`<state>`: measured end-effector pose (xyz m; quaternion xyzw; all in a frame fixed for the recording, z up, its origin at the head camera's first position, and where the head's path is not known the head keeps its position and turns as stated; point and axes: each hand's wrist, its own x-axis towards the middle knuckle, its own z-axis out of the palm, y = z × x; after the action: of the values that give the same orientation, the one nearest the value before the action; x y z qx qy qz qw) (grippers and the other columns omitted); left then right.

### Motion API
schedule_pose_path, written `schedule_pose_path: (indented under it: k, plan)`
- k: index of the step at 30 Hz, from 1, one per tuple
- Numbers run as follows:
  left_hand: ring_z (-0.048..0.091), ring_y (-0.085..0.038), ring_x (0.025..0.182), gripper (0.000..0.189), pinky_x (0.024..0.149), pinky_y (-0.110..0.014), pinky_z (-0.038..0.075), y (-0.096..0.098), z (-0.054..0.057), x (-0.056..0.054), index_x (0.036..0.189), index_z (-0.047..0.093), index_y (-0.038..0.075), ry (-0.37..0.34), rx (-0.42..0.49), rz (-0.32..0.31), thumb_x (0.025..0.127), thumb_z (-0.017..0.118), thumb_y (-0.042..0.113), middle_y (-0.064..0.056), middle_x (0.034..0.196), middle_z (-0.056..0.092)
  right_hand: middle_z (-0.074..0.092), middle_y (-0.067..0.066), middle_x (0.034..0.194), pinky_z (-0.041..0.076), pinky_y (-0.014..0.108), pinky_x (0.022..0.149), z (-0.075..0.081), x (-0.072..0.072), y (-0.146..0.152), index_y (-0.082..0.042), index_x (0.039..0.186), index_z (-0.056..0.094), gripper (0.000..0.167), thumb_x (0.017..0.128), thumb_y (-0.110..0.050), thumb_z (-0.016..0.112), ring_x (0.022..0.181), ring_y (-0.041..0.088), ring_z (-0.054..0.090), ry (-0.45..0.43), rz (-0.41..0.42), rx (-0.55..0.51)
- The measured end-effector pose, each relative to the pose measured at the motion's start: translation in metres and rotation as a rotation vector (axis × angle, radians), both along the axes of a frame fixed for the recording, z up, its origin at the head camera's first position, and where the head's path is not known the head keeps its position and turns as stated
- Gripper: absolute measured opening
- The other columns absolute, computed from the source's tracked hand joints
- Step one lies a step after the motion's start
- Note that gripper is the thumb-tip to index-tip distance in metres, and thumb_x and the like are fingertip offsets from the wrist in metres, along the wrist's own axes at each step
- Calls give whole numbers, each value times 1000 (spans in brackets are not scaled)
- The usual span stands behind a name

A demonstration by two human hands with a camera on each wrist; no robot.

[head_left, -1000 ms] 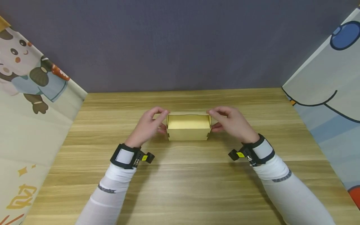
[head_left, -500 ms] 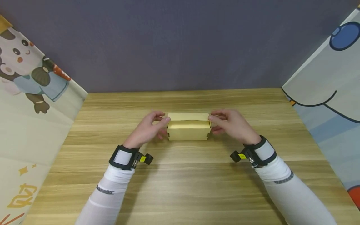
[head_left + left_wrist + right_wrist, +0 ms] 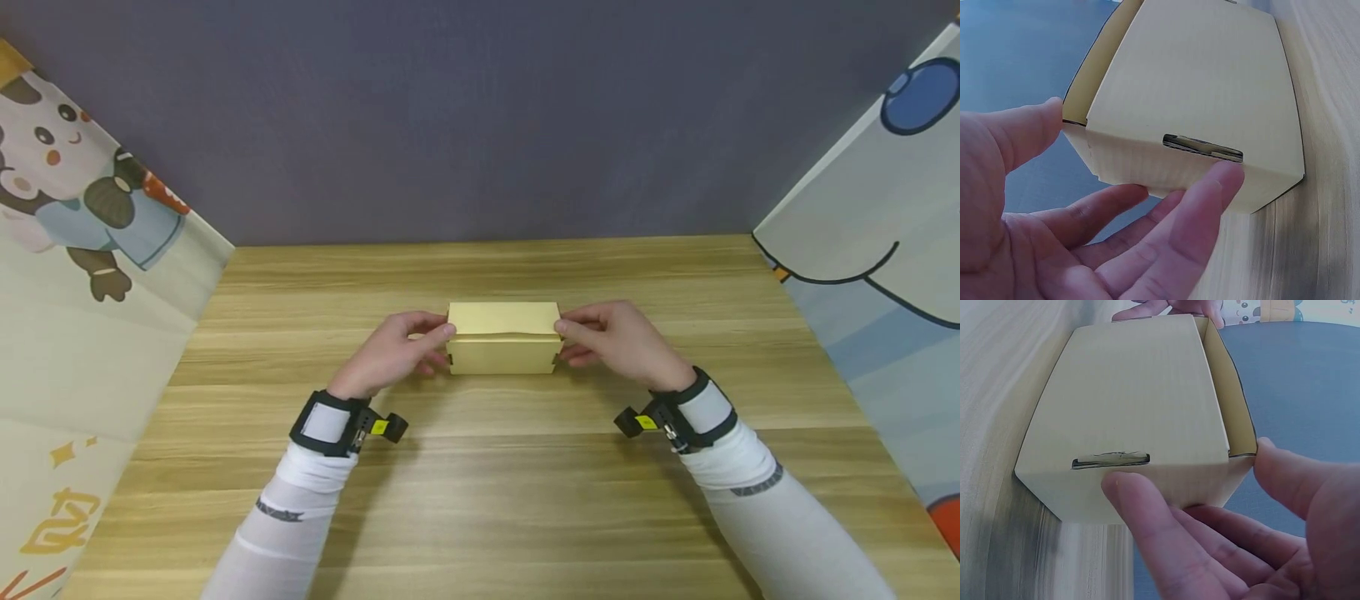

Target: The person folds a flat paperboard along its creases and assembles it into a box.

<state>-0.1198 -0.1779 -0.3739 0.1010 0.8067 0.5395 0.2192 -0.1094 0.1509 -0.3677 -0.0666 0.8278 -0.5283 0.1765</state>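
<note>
A small yellowish cardboard box point(image 3: 504, 357) stands on the wooden table, its lid point(image 3: 504, 317) lowered almost flat over the top. A narrow gap runs between the lid's front edge and the front wall. On the left, my left hand point(image 3: 392, 348) has its thumb at the lid's front corner and its fingers against the box's side. My right hand point(image 3: 624, 343) mirrors it at the other end. In the right wrist view, the right thumb point(image 3: 1288, 478) meets the lid corner while a fingertip touches below a slot point(image 3: 1111, 460) in the box.
The wooden table point(image 3: 495, 492) extends around the box and meets a dark blue-grey wall point(image 3: 480, 125) behind. Printed cartoon panels flank it, one on the left point(image 3: 45, 333) and one on the right point(image 3: 862, 225). Both wrists wear strapped cameras.
The lid has swung forward and down from standing upright, covering the open top. Both hands have followed its corners down and slightly towards me. The box has stayed in place.
</note>
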Motion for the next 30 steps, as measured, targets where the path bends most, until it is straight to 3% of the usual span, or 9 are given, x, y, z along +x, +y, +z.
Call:
schedule_pose_path:
  k: [11, 30]
  plan:
    - [69, -37, 88, 58, 79, -49, 57, 1, -3, 0, 134, 52, 7, 32, -1, 9, 91, 63, 44, -11, 106, 68, 69, 16, 112, 59, 40, 76, -1, 1, -2, -2, 128, 59, 54, 90, -40, 66, 92, 33, 71, 36, -9, 17]
    - [69, -37, 88, 52, 80, -49, 57, 1, -7, -2, 130, 54, 6, 36, 20, 35, 90, 68, 36, -12, 111, 66, 71, 14, 106, 59, 41, 77, -6, 1, -4, -4, 125, 61, 52, 87, -39, 70, 90, 34, 71, 74, -30, 43]
